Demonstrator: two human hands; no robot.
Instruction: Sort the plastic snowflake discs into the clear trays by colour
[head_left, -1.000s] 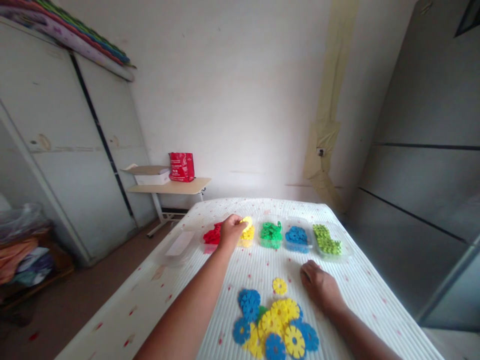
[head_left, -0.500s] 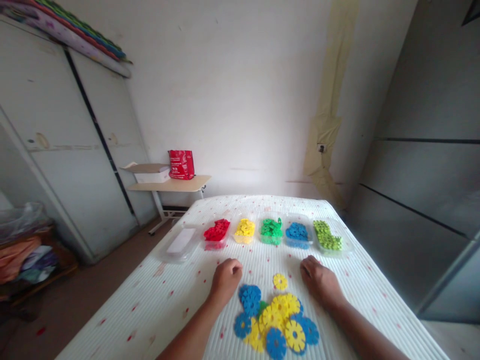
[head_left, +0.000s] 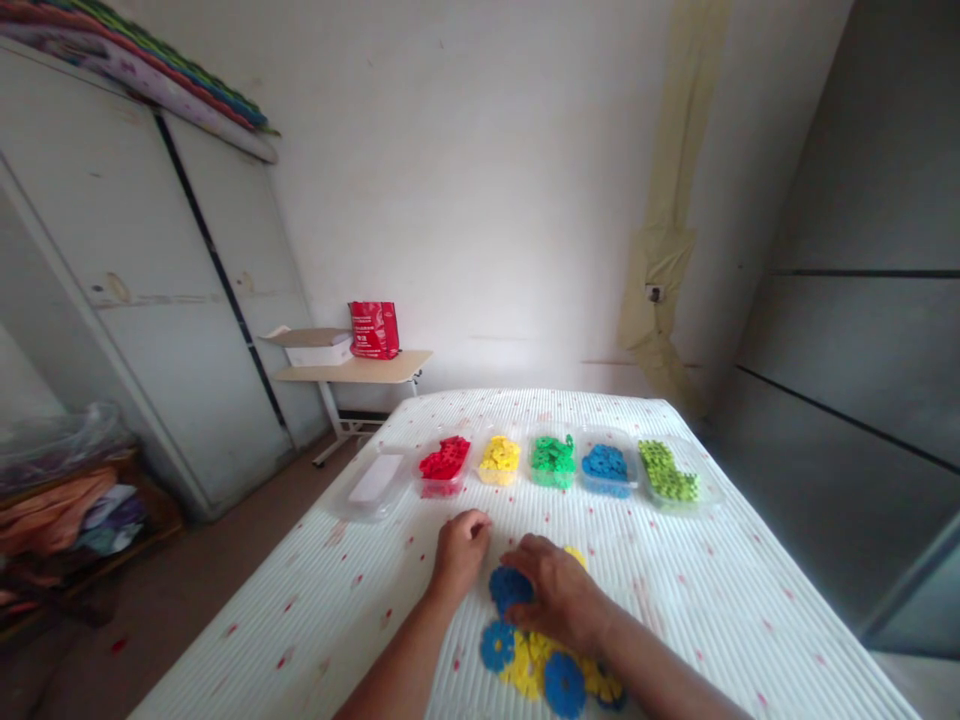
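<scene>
A pile of flat blue and yellow snowflake discs (head_left: 529, 665) lies on the white ribbed table (head_left: 712, 620) close in front of me. My right hand (head_left: 555, 595) lies over the pile, its fingers closed round a blue disc (head_left: 508, 590) at the pile's far edge. My left hand (head_left: 461, 550) rests on the table just left of that disc, fingers curled into a loose fist with nothing seen in it. Behind the hands stands a row of clear trays: red discs (head_left: 444, 463), yellow (head_left: 500, 460), green (head_left: 553, 460), blue (head_left: 604, 465) and light green (head_left: 667, 472).
A clear tray (head_left: 371, 485) at the row's left end holds only something white. Beyond the table's left edge are a small side table (head_left: 360, 372) with a red bag (head_left: 373, 330), a grey wardrobe (head_left: 150, 320) and a heap of clothes (head_left: 67, 510). A dark panel wall stands at the right.
My left hand drew back from the yellow tray to the table beside the pile. My right hand moved left from the table onto the pile and closed on a blue disc.
</scene>
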